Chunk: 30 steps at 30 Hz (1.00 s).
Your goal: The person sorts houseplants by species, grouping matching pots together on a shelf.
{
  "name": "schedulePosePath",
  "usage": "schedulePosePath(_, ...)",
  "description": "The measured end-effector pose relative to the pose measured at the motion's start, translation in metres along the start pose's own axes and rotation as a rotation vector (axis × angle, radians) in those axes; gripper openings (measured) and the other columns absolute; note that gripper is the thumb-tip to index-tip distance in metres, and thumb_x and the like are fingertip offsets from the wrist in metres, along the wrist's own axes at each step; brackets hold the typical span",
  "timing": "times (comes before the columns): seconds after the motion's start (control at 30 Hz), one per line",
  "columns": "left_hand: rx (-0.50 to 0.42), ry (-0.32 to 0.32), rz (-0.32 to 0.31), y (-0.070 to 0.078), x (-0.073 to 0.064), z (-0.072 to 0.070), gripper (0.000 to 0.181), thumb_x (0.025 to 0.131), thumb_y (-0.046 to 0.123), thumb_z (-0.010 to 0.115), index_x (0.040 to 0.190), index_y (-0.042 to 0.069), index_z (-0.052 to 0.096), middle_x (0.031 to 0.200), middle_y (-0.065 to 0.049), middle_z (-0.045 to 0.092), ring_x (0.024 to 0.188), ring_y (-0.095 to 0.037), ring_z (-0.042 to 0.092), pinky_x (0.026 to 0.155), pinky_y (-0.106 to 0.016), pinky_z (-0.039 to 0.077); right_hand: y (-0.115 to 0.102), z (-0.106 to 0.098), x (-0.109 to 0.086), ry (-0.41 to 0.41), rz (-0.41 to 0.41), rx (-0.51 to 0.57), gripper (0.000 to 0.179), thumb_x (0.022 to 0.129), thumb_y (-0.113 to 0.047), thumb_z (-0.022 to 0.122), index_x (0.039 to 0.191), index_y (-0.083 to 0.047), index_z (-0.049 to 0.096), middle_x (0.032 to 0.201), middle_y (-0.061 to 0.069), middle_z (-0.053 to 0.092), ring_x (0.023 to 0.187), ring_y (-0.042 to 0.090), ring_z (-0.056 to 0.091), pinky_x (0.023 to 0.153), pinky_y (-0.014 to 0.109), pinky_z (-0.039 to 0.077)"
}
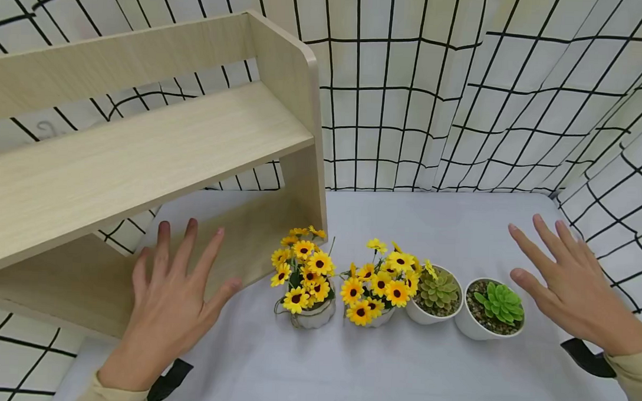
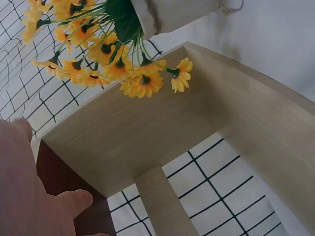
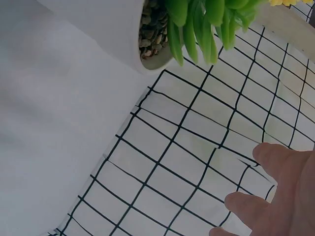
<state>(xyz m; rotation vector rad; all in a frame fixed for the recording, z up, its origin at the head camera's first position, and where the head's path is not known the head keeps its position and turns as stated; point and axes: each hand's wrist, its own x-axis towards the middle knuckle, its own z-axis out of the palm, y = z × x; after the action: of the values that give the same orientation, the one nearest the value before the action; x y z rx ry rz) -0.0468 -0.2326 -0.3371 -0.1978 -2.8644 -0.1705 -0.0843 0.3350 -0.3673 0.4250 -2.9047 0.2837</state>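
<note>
My left hand is spread with straight fingers in front of the wooden shelf's lower compartment, holding nothing. Just right of it stands a pot of yellow artificial sunflowers, which the left wrist view shows at its top. A second sunflower pot is beside that one. To its right are a dull green succulent and a bright green succulent, both in white pots over pebbles. Past the bright green one, my right hand hovers with fingers spread, holding nothing. In the right wrist view that succulent appears at the top.
A light wooden two-tier shelf fills the left side, its upright panel behind the first sunflower pot. White cloth with black grid lines hangs at the back and right. A white cloth covers the table.
</note>
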Motion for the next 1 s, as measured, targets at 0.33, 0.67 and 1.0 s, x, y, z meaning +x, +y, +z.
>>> schedulePosePath(0.33, -0.05, 0.219, 0.151, 0.008, 0.01, -0.011, 0.083, 0.1, 0.075, 0.025, 0.155, 0.015, 0.045, 0.153, -0.026, 0.047, 0.148, -0.051, 0.031, 0.102, -0.072, 0.032, -0.011, -0.013, 0.022, 0.046, -0.046, 0.028, 0.069, 0.106, -0.049, 0.047, 0.166, -0.025, 0.023, 0.174, 0.022, 0.014, 0.163, 0.047, 0.0, 0.124, 0.073, -0.002)
schedulePosePath(0.67, -0.066, 0.523, 0.323, 0.014, 0.027, -0.03, 0.073, 0.104, 0.064, 0.036, 0.125, -0.001, 0.064, 0.118, -0.028, 0.064, 0.113, -0.051, 0.053, 0.094, -0.064, 0.042, -0.036, -0.032, 0.057, 0.176, -0.146, 0.065, 0.059, 0.104, -0.046, 0.054, 0.154, -0.016, 0.046, 0.164, 0.022, 0.038, 0.147, 0.054, 0.035, 0.113, 0.077, 0.02)
schedulePosePath(1.0, -0.113, 0.856, 0.266, 0.01, 0.04, -0.062, 0.067, 0.099, 0.059, 0.047, 0.104, -0.006, 0.062, 0.104, -0.03, 0.057, 0.103, -0.052, 0.043, 0.082, -0.06, 0.021, -0.065, -0.045, 0.095, 0.26, -0.254, 0.117, 0.058, 0.1, -0.049, 0.059, 0.145, -0.012, 0.056, 0.152, 0.024, 0.051, 0.138, 0.053, 0.046, 0.109, 0.077, 0.027)
